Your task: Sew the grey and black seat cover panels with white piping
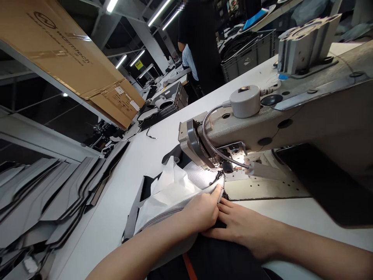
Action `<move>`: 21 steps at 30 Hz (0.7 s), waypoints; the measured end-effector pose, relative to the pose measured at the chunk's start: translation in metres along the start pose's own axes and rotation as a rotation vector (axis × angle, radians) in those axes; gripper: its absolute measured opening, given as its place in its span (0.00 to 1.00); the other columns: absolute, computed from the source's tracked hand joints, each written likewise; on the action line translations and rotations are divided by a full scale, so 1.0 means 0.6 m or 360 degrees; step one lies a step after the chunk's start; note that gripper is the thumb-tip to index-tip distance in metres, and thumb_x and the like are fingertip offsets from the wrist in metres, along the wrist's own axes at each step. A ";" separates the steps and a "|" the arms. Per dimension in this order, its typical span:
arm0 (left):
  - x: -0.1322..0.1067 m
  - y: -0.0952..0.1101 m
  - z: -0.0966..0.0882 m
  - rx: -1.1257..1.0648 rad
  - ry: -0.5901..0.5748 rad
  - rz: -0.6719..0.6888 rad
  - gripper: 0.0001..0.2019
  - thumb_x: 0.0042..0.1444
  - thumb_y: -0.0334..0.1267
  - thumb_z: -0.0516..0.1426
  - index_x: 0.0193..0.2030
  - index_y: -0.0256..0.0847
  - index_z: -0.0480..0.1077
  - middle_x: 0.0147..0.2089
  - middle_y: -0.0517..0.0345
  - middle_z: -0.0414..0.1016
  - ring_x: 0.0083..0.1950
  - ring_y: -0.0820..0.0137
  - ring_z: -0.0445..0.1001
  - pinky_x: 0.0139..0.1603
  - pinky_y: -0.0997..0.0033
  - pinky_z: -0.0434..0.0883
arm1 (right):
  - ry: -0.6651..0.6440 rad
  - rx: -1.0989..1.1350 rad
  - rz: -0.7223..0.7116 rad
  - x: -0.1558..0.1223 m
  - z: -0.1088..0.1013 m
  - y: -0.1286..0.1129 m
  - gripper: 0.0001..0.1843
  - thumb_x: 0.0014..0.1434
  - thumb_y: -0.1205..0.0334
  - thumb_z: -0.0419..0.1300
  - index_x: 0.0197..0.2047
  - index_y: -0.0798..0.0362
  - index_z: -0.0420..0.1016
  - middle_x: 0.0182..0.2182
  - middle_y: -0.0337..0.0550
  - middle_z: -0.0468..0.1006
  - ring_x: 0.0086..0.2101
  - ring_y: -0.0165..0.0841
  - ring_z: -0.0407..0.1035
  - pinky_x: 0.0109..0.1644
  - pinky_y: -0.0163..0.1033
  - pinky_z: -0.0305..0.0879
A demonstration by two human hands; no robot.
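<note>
A grey mesh fabric piece [198, 177] with a black layer [220, 223] beneath it lies on the white table, running up to the sewing machine's needle area [227, 167]. White tissue-like sheeting [166, 194] sits on top of it. My left hand [201, 212] pinches the grey fabric's edge just in front of the steel needle plate [262, 188]. My right hand [237, 227] presses and holds the black layer beside it. The needle and presser foot are mostly hidden by the lamp and machine parts.
The sewing machine head [256, 124] with a gooseneck lamp [211, 134] fills the right. Several stacked grey-and-black cut panels [43, 202] lie left of the white table [107, 190]. Beyond stand a cardboard box [67, 50], a grey crate [247, 54] and a standing person [199, 42].
</note>
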State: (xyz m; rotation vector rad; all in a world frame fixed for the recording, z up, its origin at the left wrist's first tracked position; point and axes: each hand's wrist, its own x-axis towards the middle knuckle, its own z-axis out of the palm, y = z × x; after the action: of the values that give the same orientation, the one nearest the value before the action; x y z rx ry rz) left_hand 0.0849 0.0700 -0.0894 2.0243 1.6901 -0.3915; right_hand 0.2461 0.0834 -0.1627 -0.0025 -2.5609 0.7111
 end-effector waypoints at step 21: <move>0.067 0.026 -0.026 -0.0004 0.0069 -0.0010 0.27 0.51 0.26 0.46 0.60 0.37 0.62 0.48 0.44 0.74 0.43 0.57 0.74 0.40 0.64 0.72 | -0.0105 0.0042 0.0020 -0.048 -0.043 0.016 0.28 0.54 0.61 0.56 0.59 0.53 0.66 0.55 0.54 0.69 0.57 0.48 0.59 0.60 0.55 0.55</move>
State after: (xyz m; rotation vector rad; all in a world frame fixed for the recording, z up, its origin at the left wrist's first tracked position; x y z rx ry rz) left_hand 0.1067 0.1099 -0.0938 2.0400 1.7224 -0.3501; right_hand 0.2820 0.1007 -0.1608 0.0136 -2.6161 0.7619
